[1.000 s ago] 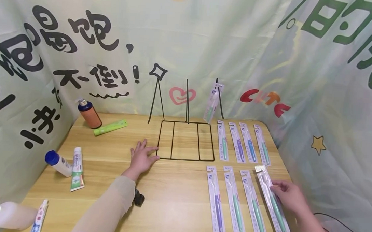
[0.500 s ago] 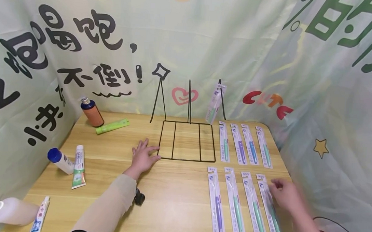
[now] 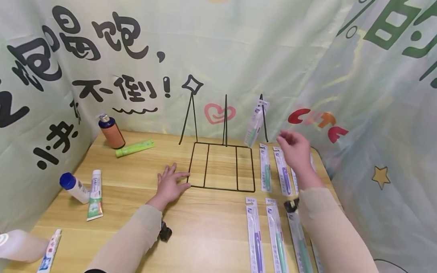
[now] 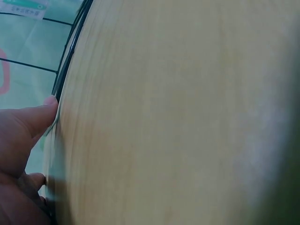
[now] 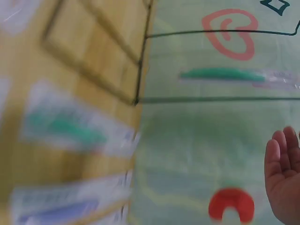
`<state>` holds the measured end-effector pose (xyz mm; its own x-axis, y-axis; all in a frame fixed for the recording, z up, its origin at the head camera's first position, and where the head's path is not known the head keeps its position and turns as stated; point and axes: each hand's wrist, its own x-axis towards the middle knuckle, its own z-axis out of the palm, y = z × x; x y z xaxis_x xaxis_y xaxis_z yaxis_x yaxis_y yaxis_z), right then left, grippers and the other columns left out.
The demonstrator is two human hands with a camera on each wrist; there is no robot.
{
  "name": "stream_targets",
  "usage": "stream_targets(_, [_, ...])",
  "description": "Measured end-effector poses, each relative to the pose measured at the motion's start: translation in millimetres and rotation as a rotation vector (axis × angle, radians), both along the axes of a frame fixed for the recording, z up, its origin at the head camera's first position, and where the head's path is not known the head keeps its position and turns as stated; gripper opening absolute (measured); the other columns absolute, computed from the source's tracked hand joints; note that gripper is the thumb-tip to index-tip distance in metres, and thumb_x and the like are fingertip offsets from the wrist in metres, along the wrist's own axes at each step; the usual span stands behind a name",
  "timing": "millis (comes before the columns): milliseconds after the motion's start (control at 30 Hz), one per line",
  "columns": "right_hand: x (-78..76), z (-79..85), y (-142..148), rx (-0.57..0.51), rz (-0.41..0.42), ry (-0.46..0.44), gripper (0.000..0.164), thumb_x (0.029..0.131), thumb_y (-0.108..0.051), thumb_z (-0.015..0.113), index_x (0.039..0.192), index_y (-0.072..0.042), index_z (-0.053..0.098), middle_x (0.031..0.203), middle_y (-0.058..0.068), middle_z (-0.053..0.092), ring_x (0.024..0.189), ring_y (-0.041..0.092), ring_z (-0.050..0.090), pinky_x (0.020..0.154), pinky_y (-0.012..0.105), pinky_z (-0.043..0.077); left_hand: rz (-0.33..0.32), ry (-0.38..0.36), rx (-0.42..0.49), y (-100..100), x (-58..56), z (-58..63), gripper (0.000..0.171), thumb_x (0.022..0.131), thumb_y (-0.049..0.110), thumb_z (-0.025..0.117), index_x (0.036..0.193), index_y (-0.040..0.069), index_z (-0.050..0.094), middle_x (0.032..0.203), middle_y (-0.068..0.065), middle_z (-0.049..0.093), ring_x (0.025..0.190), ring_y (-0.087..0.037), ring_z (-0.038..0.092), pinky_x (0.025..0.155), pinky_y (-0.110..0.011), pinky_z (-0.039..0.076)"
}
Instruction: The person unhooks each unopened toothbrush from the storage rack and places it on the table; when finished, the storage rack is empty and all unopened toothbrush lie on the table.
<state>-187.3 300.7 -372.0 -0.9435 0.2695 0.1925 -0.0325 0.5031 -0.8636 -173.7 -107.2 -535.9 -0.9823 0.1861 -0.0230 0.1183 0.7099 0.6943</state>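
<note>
A black wire rack [image 3: 222, 189] stands on the table, its upright prongs at the back. My left hand [image 3: 170, 186] is spread on the tabletop at the rack's front left corner; in the left wrist view the thumb [image 4: 40, 115] touches the wire. One packaged toothbrush [image 3: 254, 125] with a green handle hangs from the right prong. My right hand [image 3: 296, 152] is raised just right of it, fingers loosely bent and holding nothing. Below, the forearm partly covers the back row of packaged toothbrushes [image 3: 265, 170] and part of the front row [image 3: 256, 240].
On the left lie a green tube [image 3: 135, 148], a toothpaste tube [image 3: 95, 196] and a smaller tube [image 3: 50, 251]. Around them are an orange pump bottle [image 3: 111, 133], a blue-capped white bottle [image 3: 77, 190] and a pinkish bottle [image 3: 21, 245]. Printed cloth [image 3: 178, 38] hangs behind the table.
My right hand has let go of the front row's rightmost toothbrush pack, which settled on the table, and has moved up and left towards the rack's right prong. The left hand stays at the rack.
</note>
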Motion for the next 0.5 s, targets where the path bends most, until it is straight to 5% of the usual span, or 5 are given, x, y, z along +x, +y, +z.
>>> stream_targets(233, [-52.2, 9.4, -34.4, -0.166, 0.034, 0.036, 0.035, 0.104, -0.017, 0.070, 0.133, 0.002, 0.070, 0.129, 0.020, 0.070, 0.106, 0.017, 0.063, 0.089, 0.022, 0.051, 0.007, 0.008, -0.017, 3.2, 0.5, -0.6, 0.043, 0.096, 0.030, 0.080, 0.135, 0.016, 0.073, 0.173, -0.025, 0.018, 0.159, -0.050, 0.005, 0.121, -0.073, -0.008])
stream_targets(500, [-63.8, 10.3, -50.5, -0.242, 0.029, 0.041, 0.028, 0.105, -0.009, 0.067, 0.124, 0.012, 0.069, 0.119, 0.028, 0.071, 0.092, 0.019, 0.070, 0.081, 0.022, 0.055, 0.007, 0.016, -0.014, -1.0, -0.3, 1.1, 0.044, 0.096, 0.030, 0.080, 0.136, 0.014, 0.073, 0.173, -0.026, 0.018, 0.159, -0.050, 0.005, 0.121, -0.074, -0.007])
